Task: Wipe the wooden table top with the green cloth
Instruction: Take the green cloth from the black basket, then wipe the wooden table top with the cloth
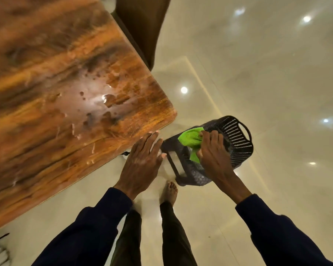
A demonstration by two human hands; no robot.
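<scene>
**Cloth off the table, wet patch unwiped**

- Progress: the wooden table top [52, 77] fills the view from 9 to 11 o'clock. A milky wet film with beads and small puddles sits near its rounded corner, and thin streaks run toward 8 o'clock. The green cloth [190, 138] is not on the wood. It is just right of centre, toward 3 o'clock, over a dark basket [236, 138]. Judgement: the wiping of this corner is all left to do.
- Hands: the right hand [213, 154] has its fingers curled round the cloth, bunching it at the basket's rim. The left hand [142, 162], at 7 o'clock, is flat with its fingers straight and close together, tips at the table's edge. Contact cannot be told.
- Materials: the wood is glossy orange-brown with dark grain bands. The cloth is bright, soft and crumpled. The basket is perforated plastic with a loop handle, tilted. What bears it is unclear.
- Surroundings: polished cream floor [258, 73] mirroring lamps, and a brown chair [140, 25] at 12 o'clock.
</scene>
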